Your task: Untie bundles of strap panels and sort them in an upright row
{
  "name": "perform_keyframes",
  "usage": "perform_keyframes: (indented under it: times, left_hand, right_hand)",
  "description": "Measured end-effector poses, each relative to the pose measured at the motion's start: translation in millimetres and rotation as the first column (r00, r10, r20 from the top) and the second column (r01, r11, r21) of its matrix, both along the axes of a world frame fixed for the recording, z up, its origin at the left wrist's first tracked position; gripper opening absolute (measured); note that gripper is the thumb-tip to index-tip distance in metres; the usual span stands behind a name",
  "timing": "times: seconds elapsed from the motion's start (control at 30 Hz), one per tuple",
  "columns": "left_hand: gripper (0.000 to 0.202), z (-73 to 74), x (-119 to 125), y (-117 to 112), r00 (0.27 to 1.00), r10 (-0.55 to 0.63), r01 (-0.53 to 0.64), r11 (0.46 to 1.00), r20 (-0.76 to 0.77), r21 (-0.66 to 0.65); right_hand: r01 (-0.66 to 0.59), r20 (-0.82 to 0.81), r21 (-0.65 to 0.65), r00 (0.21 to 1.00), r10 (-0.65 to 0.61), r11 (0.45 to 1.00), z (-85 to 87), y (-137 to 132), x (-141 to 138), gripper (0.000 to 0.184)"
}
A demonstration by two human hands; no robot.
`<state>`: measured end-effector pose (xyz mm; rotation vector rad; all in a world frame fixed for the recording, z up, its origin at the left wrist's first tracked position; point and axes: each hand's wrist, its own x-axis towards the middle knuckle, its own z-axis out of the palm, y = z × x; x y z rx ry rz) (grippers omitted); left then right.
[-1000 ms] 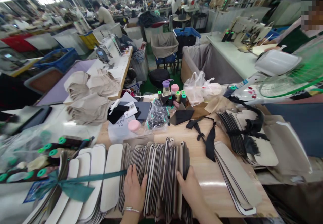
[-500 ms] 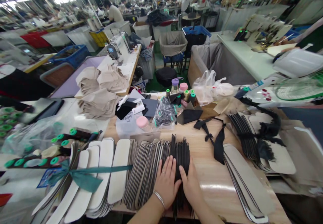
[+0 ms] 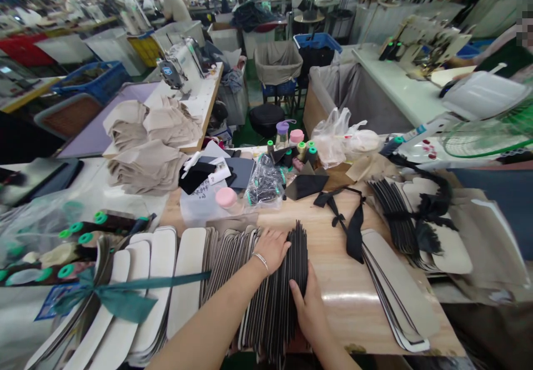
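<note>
A long row of flat oblong pieces, dark with pale edges (image 3: 275, 298), stands on edge across a wooden table (image 3: 345, 281). My left hand (image 3: 272, 248) lies over the far end of the row, fingers curled down on the pieces. My right hand (image 3: 306, 309) presses against the row's right side near the front, fingers together and flat on the outermost dark piece. Left of the row lie fanned white pieces (image 3: 162, 281) tied with a green ribbon (image 3: 120, 300).
Black straps (image 3: 347, 220) and more fanned pieces (image 3: 395, 214) lie to the right. Thread spools (image 3: 300, 150), a pink lid (image 3: 226, 196), plastic bags and folded beige cloth (image 3: 145, 142) crowd the back. A person sits at the far right edge. Sewing machines and bins stand beyond.
My left hand has slid from the middle of the row toward its far end. My right hand has shifted to the right side of the row. The camera has tilted slightly.
</note>
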<state>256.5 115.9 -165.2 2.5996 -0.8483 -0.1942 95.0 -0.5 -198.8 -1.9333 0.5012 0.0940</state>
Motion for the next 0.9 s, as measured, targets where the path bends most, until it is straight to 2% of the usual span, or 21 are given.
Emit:
perform_keyframes:
  times: [0.13, 0.23, 0.3, 0.47, 0.57, 0.67, 0.73, 0.8, 0.9]
  left_hand:
    - [0.054, 29.8, -34, -3, 0.996, 0.074, -0.074, 0.997, 0.047, -0.005]
    - [0.057, 39.5, -41, -15, 0.998, 0.047, -0.045, 0.998, 0.046, -0.040]
    - [0.055, 32.5, -27, -27, 1.000, -0.028, 0.028, 0.998, -0.006, -0.060]
    - [0.039, -10.8, 35, -59, 0.994, -0.062, 0.056, 0.996, -0.093, -0.065]
    - [0.033, -18.7, 37, -60, 0.988, -0.091, 0.084, 0.995, -0.126, -0.056]
    - [0.046, -4.9, 4, -49, 0.994, -0.046, 0.043, 0.999, -0.103, -0.032]
    - [0.053, 6.2, -30, -43, 0.997, 0.007, -0.008, 1.000, -0.074, -0.014]
    - [0.054, 11.3, -65, -40, 0.999, 0.041, -0.041, 0.999, -0.019, 0.009]
    - [0.061, 5.9, -105, -39, 0.998, -0.068, 0.068, 0.995, -0.003, 0.077]
  right_hand:
    - [0.052, 0.015, 0.104, 0.998, -0.054, 0.993, 2.1, -6, 14, 0.072]
    - [0.090, 0.016, 0.184, 0.995, -0.095, 0.979, -2.4, -14, 25, 0.068]
    - [0.100, 0.025, 0.195, 0.994, -0.107, 0.976, -8.7, -19, 33, 0.065]
    - [0.121, 0.027, 0.210, 0.991, -0.129, 0.970, -22.8, -30, 51, 0.063]
    - [0.112, 0.031, 0.223, 0.992, -0.122, 0.968, -23.9, -36, 61, 0.063]
    - [0.093, 0.037, 0.252, 0.994, -0.106, 0.963, -20.0, -45, 66, 0.060]
    - [0.105, 0.038, 0.263, 0.992, -0.119, 0.959, -16.5, -53, 63, 0.057]
    - [0.134, 0.028, 0.269, 0.989, -0.146, 0.954, -13.7, -61, 55, 0.053]
    - [0.158, -0.023, 0.306, 0.987, -0.159, 0.939, -12.5, -72, 39, 0.046]
